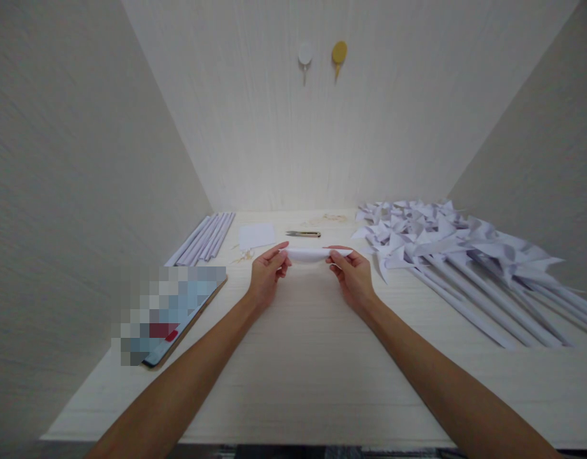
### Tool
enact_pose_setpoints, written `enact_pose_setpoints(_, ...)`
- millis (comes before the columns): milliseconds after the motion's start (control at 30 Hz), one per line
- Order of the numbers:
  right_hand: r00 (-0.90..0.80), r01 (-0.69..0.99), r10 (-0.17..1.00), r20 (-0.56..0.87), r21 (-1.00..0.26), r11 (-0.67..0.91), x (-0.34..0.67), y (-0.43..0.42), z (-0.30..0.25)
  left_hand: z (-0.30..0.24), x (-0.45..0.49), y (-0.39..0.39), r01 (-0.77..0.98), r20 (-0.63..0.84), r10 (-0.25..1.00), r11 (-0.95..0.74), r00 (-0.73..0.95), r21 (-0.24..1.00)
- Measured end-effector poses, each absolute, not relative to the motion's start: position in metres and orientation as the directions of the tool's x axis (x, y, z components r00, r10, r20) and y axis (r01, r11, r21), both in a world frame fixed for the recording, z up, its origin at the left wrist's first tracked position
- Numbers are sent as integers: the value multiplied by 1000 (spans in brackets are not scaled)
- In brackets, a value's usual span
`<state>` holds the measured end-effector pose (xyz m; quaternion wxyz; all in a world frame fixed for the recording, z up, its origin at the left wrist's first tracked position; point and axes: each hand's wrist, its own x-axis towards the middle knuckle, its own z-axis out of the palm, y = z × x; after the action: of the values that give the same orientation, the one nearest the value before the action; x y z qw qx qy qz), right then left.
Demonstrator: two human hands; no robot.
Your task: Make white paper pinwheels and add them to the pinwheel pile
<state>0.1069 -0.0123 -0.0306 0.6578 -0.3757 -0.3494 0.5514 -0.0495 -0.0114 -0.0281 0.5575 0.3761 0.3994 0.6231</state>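
Above the middle of the pale wooden table (303,357), both hands hold one piece of white paper (310,254), rolled or folded into a short curved strip. My left hand (267,275) pinches its left end between thumb and fingers. My right hand (351,273) pinches its right end the same way. The strip hangs just above the tabletop, between the two hands.
A pile of white paper pinwheels on long paper sticks (460,261) fills the right side. Several rolled paper sticks (206,238) lie at the back left, with a white paper square (256,235) and a utility knife (304,234) behind the hands. A blurred flat device (171,312) lies at left.
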Motion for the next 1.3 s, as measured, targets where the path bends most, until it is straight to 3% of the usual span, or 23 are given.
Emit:
enact_pose_setpoints(300,181,-409,982,50,-904,121,106,-12,-32,-36,-52,-6,-139,240,939,-280,-247,950)
enact_pose_setpoints(900,203,-351,979,12,-933,84,103,-13,-35,-29,-45,-10,-390,141,968,-214,-206,896)
enact_pose_setpoints(1300,175,-393,984,18,-916,87,102,-12,-36,-35,-44,-9,-334,156,981,-187,-117,924)
